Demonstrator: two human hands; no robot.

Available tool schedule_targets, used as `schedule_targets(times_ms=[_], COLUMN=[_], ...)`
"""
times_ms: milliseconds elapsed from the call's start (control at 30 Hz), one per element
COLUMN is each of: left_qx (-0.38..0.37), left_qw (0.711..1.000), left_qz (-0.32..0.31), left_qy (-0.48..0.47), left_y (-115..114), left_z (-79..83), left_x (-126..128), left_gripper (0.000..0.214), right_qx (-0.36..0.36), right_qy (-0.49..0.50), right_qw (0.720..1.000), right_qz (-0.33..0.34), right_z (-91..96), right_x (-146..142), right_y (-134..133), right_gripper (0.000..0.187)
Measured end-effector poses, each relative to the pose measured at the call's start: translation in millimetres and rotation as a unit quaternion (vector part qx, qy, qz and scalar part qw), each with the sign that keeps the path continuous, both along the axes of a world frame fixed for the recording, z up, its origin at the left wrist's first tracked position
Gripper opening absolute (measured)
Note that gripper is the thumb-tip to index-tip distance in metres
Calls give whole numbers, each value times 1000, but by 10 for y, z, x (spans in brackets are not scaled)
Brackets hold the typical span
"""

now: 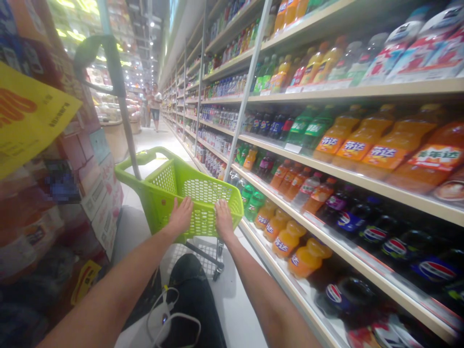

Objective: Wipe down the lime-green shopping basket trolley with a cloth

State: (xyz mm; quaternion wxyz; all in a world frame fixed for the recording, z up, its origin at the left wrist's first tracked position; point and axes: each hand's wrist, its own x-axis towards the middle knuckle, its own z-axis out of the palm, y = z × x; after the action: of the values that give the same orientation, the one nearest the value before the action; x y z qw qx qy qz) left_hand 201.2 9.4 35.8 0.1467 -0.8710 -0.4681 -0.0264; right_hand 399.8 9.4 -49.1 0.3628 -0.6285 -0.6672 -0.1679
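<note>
- The green shopping cart (155, 215) stood in the aisle just ahead of the person, beside the drinks shelves on the right, its inside showing a divider (161, 176)
- The left hand (181, 216) lay on the cart's near rim, its grip closed over the edge with the fingers bent inward
- The right hand (224, 220) lay on the same rim, apart from the left and nearer the shelves, its grip likewise hooked over the edge; the thumbs could not be made out clearly
- A grey pole (126, 116) rose at the cart's left end, with a dark loop handle (118, 72) near its top
- Below the basket, a dark wheel (216, 275) rested on the pale floor (234, 295)
- A white device (159, 323) with a looped cable hung near the dark trousers (195, 290)
- Orange bottles (380, 137) stood above dark bottles (375, 234) on the shelves
- A yellow sign (36, 113) jutted in from the left
</note>
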Motion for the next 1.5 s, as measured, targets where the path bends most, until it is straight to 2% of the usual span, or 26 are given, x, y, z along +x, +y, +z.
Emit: schedule_targets(times_ms=[100,200,300,367,467,567,633,733,933,1033,1200,1267,1367,1500], left_qx=[8,-1,-7,-7,8,40,42,30,32,30,27,43,75,80], left_qw=[1000,1000,1000,1000,1000,998,997,997,997,995,996,996,992,990], left_qz=[16,12,18,15,10,42,65,69,68,85,81,77,101,111], left_qy=[-9,-11,-13,-13,-16,-27,-26,-17,-35,-32,-15,-16,-29,-33], left_y=[6,-2,-15,-15,10,46,65,78,103,116,122,138,177,191], left_z=[19,31,42,50,70,96,105,97,112,146,157,145,134,139], left_x=[-78,-92,-60,-54,-106,-207,-267,-314,-412,-481,-540,-590,-700,-776], left_gripper=[65,65,65,65,64,61,59,59,63,65,65,64,63,63], right_qx=[-2,10,15,11,9,12,10,2,-7,-8,-1,3,3,10], right_qy=[23,72,98,92,77,63,55,58,88,78,29,21,26,65], right_qw=[1000,994,990,992,997,997,997,998,994,996,998,997,997,998], right_qz=[-20,-79,-102,-80,-25,37,57,38,-60,-49,51,78,77,16], right_z=[-35,-87,-104,-87,-30,33,59,67,43,54,145,184,196,137], right_x=[201,490,577,450,66,-308,-425,-353,14,-135,-766,-913,-866,-546], right_y=[-55,-134,-151,-103,24,129,152,125,56,103,227,251,249,234], right_gripper=[50,46,46,47,48,48,48,47,46,45,47,48,50,47])
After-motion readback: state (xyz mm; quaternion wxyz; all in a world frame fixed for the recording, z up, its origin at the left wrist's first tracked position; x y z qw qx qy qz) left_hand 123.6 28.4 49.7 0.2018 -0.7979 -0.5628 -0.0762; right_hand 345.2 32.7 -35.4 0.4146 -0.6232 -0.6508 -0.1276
